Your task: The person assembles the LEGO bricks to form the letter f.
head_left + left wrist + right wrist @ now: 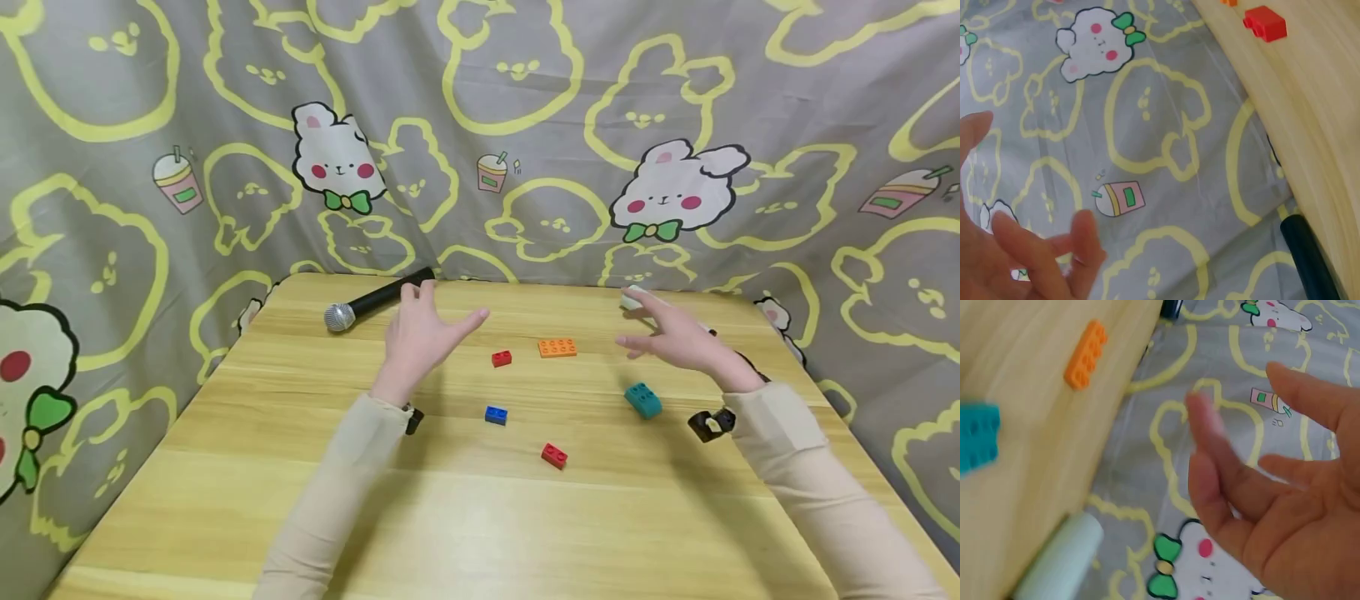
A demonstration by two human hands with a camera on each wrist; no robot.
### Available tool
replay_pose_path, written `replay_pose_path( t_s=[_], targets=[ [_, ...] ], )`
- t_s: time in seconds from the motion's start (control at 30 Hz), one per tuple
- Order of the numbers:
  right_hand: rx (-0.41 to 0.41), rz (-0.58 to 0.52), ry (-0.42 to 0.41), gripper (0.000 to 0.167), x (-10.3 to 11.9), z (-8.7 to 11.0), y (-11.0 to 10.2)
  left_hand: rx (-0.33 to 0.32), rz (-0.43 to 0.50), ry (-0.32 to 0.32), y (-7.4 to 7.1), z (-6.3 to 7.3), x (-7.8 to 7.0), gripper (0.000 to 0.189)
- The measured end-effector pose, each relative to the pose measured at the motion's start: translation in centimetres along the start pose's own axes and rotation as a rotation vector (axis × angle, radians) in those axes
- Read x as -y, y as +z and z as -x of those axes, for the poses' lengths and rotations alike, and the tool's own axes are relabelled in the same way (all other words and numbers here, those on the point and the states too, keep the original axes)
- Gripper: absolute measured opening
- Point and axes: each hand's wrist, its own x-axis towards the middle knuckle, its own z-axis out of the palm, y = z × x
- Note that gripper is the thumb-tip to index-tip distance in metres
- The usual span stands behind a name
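Note:
My left hand (422,337) is raised over the back left of the table, thumb spread out and fingers loosely bent, holding nothing. Nearest to it lies a black microphone (382,296) with a silver mesh head. On the other side my right hand (678,333) hovers with its thumb and fingers apart, also holding nothing. Behind it, partly hidden, is a pale green cylindrical object (1063,559). A teal toy brick (643,400) sits nearer the front than that hand. Between the hands lie an orange brick (557,347) and a small red brick (501,358).
Closer to the front are a blue brick (496,415) and a second red brick (554,455). The wooden table (465,533) ends at a grey patterned curtain (420,100) at the back and sides. A black strap device (712,423) is on the right wrist.

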Motion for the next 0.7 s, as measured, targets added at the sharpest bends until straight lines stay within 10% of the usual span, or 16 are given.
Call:
replay_pose_path(
  t_s=[0.7],
  targets=[
    [0.642, -0.759, -0.226, 0.072, -4.8, 0.0, 8.5, -0.087, 0.056, 0.068, 0.1, 2.3, 0.0, 0.081]
  ],
)
